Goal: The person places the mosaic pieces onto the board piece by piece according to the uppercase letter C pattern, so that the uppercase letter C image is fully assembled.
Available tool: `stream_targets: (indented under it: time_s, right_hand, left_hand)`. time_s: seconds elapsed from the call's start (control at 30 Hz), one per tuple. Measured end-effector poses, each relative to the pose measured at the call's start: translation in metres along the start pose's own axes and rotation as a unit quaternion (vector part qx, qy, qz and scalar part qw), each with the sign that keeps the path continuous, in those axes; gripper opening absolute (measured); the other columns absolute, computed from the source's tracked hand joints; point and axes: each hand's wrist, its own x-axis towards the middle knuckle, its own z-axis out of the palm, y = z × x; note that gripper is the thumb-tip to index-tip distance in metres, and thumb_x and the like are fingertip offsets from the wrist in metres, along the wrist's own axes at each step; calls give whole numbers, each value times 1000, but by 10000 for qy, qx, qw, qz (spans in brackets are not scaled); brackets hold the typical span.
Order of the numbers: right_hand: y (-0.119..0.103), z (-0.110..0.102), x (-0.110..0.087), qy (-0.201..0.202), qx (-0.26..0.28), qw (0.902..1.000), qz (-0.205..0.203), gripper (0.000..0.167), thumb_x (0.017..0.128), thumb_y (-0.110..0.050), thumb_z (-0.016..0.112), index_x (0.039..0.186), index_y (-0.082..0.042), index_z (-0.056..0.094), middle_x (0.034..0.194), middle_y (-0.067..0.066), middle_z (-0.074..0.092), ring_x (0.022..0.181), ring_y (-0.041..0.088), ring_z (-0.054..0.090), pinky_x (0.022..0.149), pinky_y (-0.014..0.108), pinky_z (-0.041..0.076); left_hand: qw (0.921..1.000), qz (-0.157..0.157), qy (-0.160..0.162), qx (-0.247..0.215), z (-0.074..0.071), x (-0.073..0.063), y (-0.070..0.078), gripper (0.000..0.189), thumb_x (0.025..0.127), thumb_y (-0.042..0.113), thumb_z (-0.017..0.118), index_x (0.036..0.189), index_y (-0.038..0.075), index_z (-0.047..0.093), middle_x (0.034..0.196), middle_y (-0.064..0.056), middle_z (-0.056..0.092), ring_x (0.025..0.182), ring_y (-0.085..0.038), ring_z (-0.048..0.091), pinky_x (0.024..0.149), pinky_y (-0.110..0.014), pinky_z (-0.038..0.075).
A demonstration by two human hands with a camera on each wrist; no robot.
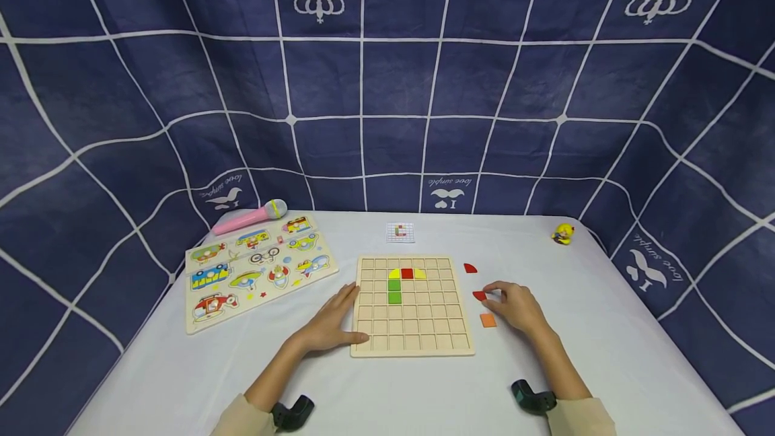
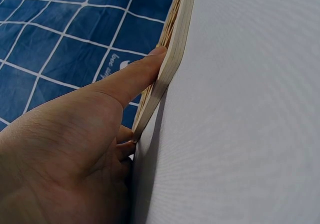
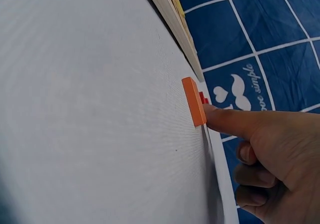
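White worktop (image 1: pixel 605 328), blue grid cloth behind. Left hand (image 1: pixel 331 323), fingers straight, presses the left edge of the wooden grid board (image 1: pixel 412 335). Right hand (image 1: pixel 519 307) touches the red piece (image 1: pixel 480 295) with its fingertips, right of the board; orange piece (image 1: pixel 488 320) just beside; whether it pinches cannot be told.

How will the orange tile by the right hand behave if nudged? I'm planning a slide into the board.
The orange tile looks like a flat, stiff block, so it should slide, not roll. Its small size suggests it's light. The cloth-covered table may drag slightly.
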Motion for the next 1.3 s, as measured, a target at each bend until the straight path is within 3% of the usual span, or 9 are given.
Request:
stream_targets:
  time_s: [0.5, 0.73, 1.13, 1.3]
  right_hand:
    - [-8, 4, 1, 145, 62, 9997, -168, 26, 76, -26, 76, 96, -12, 69, 52, -2, 39, 47, 14, 34, 43, 25, 25]
    - [-45, 14, 4, 191, 105, 9970, -742, 28, 74, -31, 77, 95, -15, 68, 50, -4, 38, 42, 9, 31, 39, 22, 24]
    - [-111, 56, 2, -191, 135, 9849, -1715, 23, 75, -37, 75, 91, -21, 67, 48, -11, 37, 42, 3, 31, 38, 20, 26]
    - [-123, 69, 2, -318, 50, 9827, -1822, 23, 75, -38, 75, 90, -21, 68, 47, -11, 38, 43, 3, 32, 39, 20, 26]
  left_hand:
    - [10000, -8, -15, 18, 1, 0, -1, 106, 71, 56, 70, 148, 5, 17, 153, -12, 11, 139, -32, 6, 108, -53, 14]
    - [10000, -46, 16, 19, 0, 0, -1, 106, 71, 55, 71, 148, 5, 17, 153, -12, 11, 139, -32, 6, 108, -53, 14]
    - [10000, -54, 15, -14, 1, 1, 0, 106, 71, 55, 71, 148, 5, 18, 153, -12, 12, 139, -32, 7, 108, -53, 15]
    - [10000, -47, -6, 24, 1, 0, -1, 105, 72, 55, 70, 148, 6, 18, 153, -11, 12, 139, -32, 8, 107, -53, 16]
